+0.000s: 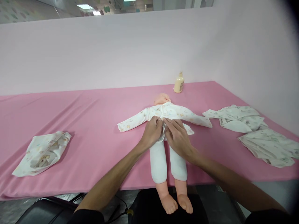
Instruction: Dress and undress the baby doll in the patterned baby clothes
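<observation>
A baby doll lies on its back, its head away from me and its feet over the table's near edge. It wears a white printed long-sleeved baby top, sleeves spread to both sides, and white leggings. Over the doll's belly, my left hand is closed with its fingers pinching the front of the top. Close beside it, my right hand also has its fingers pressed together on the same cloth. Both sets of fingertips nearly meet, and they hide the exact spot they grip.
A pale yellow pump bottle stands behind the doll's head. Crumpled printed baby clothes lie at the right, and a folded printed cloth at the left. Pink cloth covers the table; a black chair is below its front edge.
</observation>
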Demonstrator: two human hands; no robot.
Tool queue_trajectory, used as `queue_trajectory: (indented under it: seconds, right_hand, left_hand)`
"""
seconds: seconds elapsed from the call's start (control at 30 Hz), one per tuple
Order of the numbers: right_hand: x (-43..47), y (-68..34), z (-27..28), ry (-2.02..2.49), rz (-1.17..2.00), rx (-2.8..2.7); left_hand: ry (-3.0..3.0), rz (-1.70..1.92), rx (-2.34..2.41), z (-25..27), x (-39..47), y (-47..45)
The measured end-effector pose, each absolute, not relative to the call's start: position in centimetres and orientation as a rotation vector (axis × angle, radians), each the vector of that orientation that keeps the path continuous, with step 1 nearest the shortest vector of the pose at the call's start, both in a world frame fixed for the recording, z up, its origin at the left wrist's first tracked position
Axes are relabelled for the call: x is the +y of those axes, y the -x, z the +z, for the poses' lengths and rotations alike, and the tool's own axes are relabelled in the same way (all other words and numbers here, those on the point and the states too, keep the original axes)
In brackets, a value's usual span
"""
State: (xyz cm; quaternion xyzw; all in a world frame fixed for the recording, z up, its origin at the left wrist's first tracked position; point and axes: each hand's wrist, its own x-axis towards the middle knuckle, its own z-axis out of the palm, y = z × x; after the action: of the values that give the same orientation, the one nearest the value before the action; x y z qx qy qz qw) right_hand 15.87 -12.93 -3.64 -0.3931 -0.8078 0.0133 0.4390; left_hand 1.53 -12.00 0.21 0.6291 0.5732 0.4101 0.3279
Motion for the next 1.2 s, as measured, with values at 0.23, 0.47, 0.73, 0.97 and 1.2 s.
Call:
queue_trajectory:
  seconds: [0.23,0.47,0.73,0.97,1.2]
  right_hand:
    - [-12.2,-16.1,-4.4,0.904,0.067,-1.979]
    - [-12.8,-18.7,-3.5,1.03,0.097,-2.034]
    - [-14.3,-27.5,-6.9,1.286,0.212,-2.247]
    - [-12.9,-25.3,-6.7,1.455,0.235,-2.127]
    - [-15.6,-24.5,-4.5,1.371,0.468,-1.956]
  left_hand:
    - [-1.676,1.047,1.474,0.4,-11.8,-1.3]
    - [-1.866,0.939,1.458,0.9,-13.7,-0.5]
    - [-2.152,0.667,1.646,-1.0,-19.4,3.8]
    - [-2.179,0.709,1.85,-1.8,-19.4,3.8]
    - [-2.121,0.771,1.926,-3.1,-18.6,3.8]
